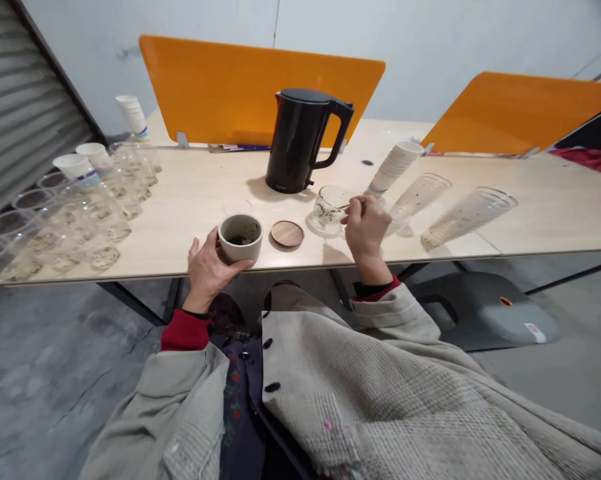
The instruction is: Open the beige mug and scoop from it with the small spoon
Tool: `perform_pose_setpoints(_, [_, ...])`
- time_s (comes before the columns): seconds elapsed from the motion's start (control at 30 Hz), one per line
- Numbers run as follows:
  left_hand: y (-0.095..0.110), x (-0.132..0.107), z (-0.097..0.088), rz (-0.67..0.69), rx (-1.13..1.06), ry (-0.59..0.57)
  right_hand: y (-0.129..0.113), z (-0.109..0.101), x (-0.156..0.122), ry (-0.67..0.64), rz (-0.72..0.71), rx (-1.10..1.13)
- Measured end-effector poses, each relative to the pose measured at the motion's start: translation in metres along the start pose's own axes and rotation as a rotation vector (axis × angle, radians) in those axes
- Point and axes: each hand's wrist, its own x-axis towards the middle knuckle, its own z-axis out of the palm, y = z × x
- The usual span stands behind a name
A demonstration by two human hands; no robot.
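Observation:
My left hand (209, 269) wraps the side of a beige ceramic cup (240, 247) at the table's front edge. Dark tea leaves lie in the bottom of that cup. To its right is a round wooden lid (287, 233). My right hand (365, 227) hangs just beside a small glass cup (330, 205) holding pale green leaves, with its fingers pinched together. Nothing shows between those fingers, and I cannot tell whether they touch the glass. A black electric kettle (297, 140) stands farther back on the table.
Several clear plastic cups with residue crowd the pale wooden table (195, 187) at the left, with paper cups among them. Tilted paper and clear cups (470, 217) stand to the right. Orange divider panels (260, 87) line the back, and a grey stool (480, 313) sits below.

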Motion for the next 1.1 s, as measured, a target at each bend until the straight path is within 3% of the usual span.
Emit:
perform_pose_setpoints(0.13, [0.000, 0.000, 0.000, -0.008, -0.011, -0.006, -0.033, -0.022, -0.007, 0.116, -0.089, 0.218])
perform_pose_setpoints(0.2, [0.001, 0.000, 0.000, -0.011, -0.015, -0.009, -0.055, -0.031, -0.015, 0.096, -0.147, 0.361])
perform_pose_setpoints(0.33, [0.003, 0.000, -0.001, -0.016, -0.004, -0.013, -0.098, -0.033, -0.038, -0.204, -0.238, 0.595])
perform_pose_setpoints(0.5, [0.003, 0.000, 0.000, -0.011, -0.012, -0.015, -0.122, -0.002, -0.056, -0.594, -0.354, 0.618])
perform_pose_setpoints(0.63, [0.002, 0.000, 0.001, -0.005, -0.011, -0.008, -0.130, 0.022, -0.053, -0.799, -0.422, 0.506])
perform_pose_setpoints(0.73, [0.002, 0.000, 0.001, -0.003, -0.012, -0.010, -0.135, 0.028, -0.047, -0.876, -0.438, 0.496])
perform_pose_setpoints(0.83, [0.002, 0.000, 0.002, -0.007, -0.024, -0.010, -0.136, 0.027, -0.046, -0.920, -0.364, 0.516])
perform_pose_setpoints(0.93, [0.003, 0.000, 0.001, -0.007, -0.029, -0.008, -0.132, 0.027, -0.048, -0.918, -0.193, 0.596])
perform_pose_setpoints(1.1, [0.005, -0.001, -0.001, -0.006, -0.028, -0.011, -0.118, 0.030, -0.047, -0.741, 0.095, 0.853])
